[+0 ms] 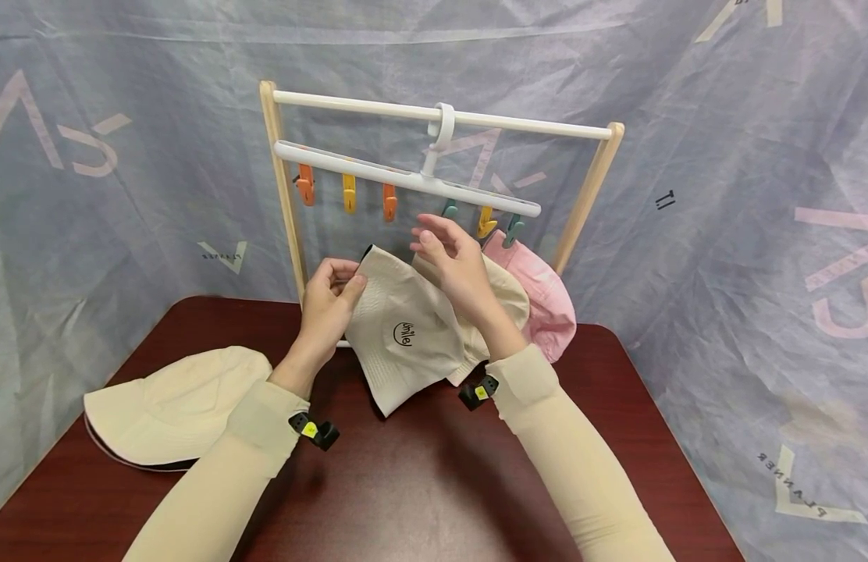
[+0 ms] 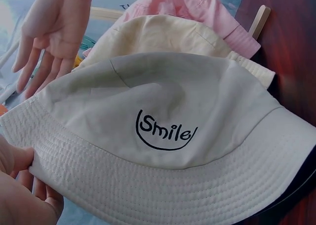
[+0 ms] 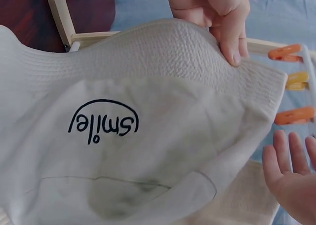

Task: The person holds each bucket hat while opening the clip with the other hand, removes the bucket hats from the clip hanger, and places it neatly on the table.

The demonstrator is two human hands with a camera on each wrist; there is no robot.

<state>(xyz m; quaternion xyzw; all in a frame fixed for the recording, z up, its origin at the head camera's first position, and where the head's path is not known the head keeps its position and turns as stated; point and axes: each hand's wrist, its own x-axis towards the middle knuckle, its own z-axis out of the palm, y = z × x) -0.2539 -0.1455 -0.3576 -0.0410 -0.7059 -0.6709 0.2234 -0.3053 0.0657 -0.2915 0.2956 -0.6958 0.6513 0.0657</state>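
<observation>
An off-white bucket hat (image 1: 378, 332) with a black "Smile" print is held up in front of the hanger. My left hand (image 1: 327, 304) pinches its brim between thumb and fingers; the left wrist view shows the thumb on the stitched brim (image 2: 94, 173). To the hat's upper right, my right hand (image 1: 462, 273) has its fingers extended and grips nothing, near the clips. Behind the hat and partly hidden is a cream hat (image 1: 510, 293); what supports it is covered. A pink hat (image 1: 549, 316) hangs from a teal clip (image 1: 514, 231) at the right end.
A white clip hanger (image 1: 378, 171) hooks over the rail (image 1: 532, 125) of a wooden-sided stand. Orange (image 1: 305, 187) and yellow (image 1: 349, 195) clips hang toward its left. Another cream hat (image 1: 195, 398) lies on the dark red table (image 1: 406, 499) at left. Grey-blue cloth (image 1: 722, 257) surrounds the table.
</observation>
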